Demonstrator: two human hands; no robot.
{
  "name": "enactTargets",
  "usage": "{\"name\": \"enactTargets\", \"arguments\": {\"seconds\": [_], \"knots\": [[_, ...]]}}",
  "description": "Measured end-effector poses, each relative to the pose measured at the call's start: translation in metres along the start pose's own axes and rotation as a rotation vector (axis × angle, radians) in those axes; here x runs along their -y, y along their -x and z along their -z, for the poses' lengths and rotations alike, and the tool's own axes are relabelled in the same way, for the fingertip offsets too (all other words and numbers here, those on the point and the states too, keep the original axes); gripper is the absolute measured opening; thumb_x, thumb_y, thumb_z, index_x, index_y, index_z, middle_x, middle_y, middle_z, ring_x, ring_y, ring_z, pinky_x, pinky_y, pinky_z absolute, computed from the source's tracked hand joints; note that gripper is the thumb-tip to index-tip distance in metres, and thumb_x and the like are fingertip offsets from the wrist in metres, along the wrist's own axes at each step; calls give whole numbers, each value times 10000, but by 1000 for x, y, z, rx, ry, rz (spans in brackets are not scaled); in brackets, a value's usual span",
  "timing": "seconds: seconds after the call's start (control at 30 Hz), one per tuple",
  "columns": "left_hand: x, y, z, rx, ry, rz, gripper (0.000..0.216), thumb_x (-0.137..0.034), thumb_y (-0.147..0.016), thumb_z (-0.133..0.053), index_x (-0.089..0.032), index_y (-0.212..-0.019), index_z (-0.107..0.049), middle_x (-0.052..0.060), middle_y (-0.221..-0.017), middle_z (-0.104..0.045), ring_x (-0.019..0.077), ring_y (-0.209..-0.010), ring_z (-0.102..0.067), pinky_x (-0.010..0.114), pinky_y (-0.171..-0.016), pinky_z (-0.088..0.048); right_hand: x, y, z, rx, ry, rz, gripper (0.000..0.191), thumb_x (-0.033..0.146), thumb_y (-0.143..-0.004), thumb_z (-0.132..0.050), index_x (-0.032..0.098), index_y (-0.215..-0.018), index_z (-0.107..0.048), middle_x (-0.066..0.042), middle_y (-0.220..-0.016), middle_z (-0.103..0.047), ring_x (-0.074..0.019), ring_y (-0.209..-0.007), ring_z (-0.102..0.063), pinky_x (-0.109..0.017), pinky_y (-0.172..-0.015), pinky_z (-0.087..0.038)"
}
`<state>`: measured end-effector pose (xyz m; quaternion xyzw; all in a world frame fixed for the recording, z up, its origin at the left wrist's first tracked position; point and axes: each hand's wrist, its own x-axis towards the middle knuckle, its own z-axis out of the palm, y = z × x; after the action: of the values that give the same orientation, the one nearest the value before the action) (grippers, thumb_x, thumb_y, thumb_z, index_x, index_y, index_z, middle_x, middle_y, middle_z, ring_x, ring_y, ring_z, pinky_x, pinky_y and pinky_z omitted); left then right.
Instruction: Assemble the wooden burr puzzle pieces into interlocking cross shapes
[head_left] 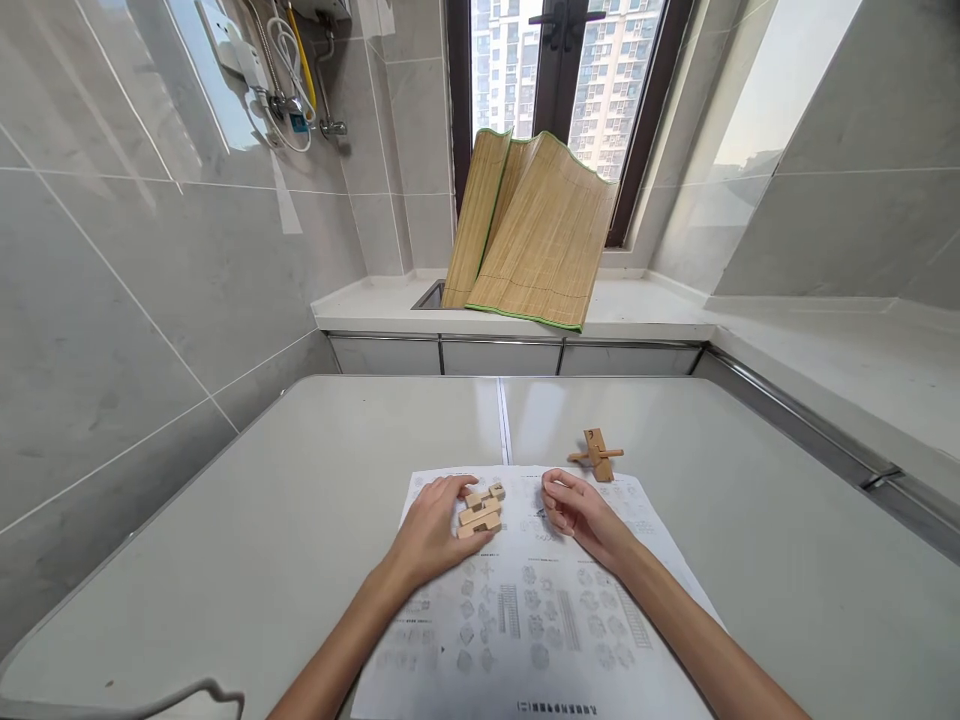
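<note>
While the blocks [480,512] lie near the sheet's [442,690] far edge, left hand [429,528] spans them, thumb and fingers apart; grip cannot be told. Right hand [581,512]: fingers curled, contents hidden. Wooden puzzle [598,456]: by far right corner.

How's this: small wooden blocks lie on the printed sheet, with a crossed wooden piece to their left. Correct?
Not quite: the head view shows the crossed wooden piece right of the small wooden blocks, which do lie on the printed sheet.

Blocks [480,515] on sheet [427,690]; pegged block [598,462] farther right (beyond right hand [579,508]).
</note>
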<state>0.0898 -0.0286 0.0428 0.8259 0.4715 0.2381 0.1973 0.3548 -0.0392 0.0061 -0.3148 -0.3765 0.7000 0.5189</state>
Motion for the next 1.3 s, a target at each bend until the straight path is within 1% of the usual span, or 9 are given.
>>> {"name": "enactTargets", "arguments": {"seconds": [0.17,0.37,0.47,0.57,0.67,0.77,0.97,1.13,1.3], "knots": [[-17,-21,-30,-27,-85,-30,432,-371,-809,-724,-202,-1190,-608,94,-1077,-663,312,-992,-616,453,-896,-470,0,-1,0,2,32,16,320,432,-835,-821,205,-861,-596,46,-702,-543,-70,-486,-411,-217,-451,-295],[-23,-17,-30,35,0,-31,779,-618,-719,-780,-190,-1330,-556,84,-1021,-647,335,-975,-604,481,-934,-452,-4,-2,0,-36,143,82,299,456,-858,-793,215,-880,-617,54,-642,-531,-86,-495,-401,-231,-478,-290],[-18,-16,-20,134,98,-43,816,-596,-723,-786,-200,-1381,-511,44,-939,-625,306,-944,-615,457,-922,-479,-2,1,-4,-96,404,193,249,456,-890,-748,233,-915,-639,27,-707,-546,-137,-612,-455,-261,-560,-354],[-10,-18,-12,152,199,-142,801,-447,-715,-804,-225,-1408,-469,95,-1176,-610,316,-1114,-591,446,-986,-487,1,6,-9,-91,728,276,236,397,-855,-768,253,-985,-631,-8,-882,-584,-191,-778,-511,-320,-718,-428],[-2,-21,-9,217,249,-215,919,-262,-654,-776,-246,-1487,-387,136,-1445,-493,354,-1331,-482,481,-1112,-430,3,12,-12,6,921,270,513,346,-699,-888,275,-1108,-586,-23,-1040,-574,-244,-952,-536,-364,-843,-454],[4,-23,-10,300,260,-206,951,-162,-644,-699,-261,-1525,-356,121,-1520,-453,357,-1402,-427,502,-1159,-399,0,15,-12,80,1009,245,803,375,-553,-978,298,-1222,-541,-41,-1149,-551,-284,-1043,-530,-398,-889,-466],[8,-22,-12,234,282,-222,791,-150,-717,-666,-274,-1465,-440,93,-1451,-534,314,-1354,-494,458,-1138,-439,-8,14,-7,25,1020,236,687,317,-666,-913,310,-1252,-553,-52,-1086,-592,-274,-940,-565,-396,-797,-478],[12,-23,-16,177,313,-174,756,-199,-736,-729,-263,-1443,-469,96,-1354,-594,310,-1279,-550,452,-1093,-474,-7,10,-3,-96,951,237,639,306,-731,-866,318,-1285,-550,-58,-1170,-616,-275,-993,-583,-432,-901,-482],[12,-25,-20,114,402,-79,719,-245,-727,-791,-246,-1387,-504,95,-1302,-610,294,-1212,-590,438,-1061,-495,-5,5,1,-134,681,169,571,350,-741,-874,317,-1249,-615,-58,-1220,-614,-260,-1020,-596,-428,-974,-469]]}}
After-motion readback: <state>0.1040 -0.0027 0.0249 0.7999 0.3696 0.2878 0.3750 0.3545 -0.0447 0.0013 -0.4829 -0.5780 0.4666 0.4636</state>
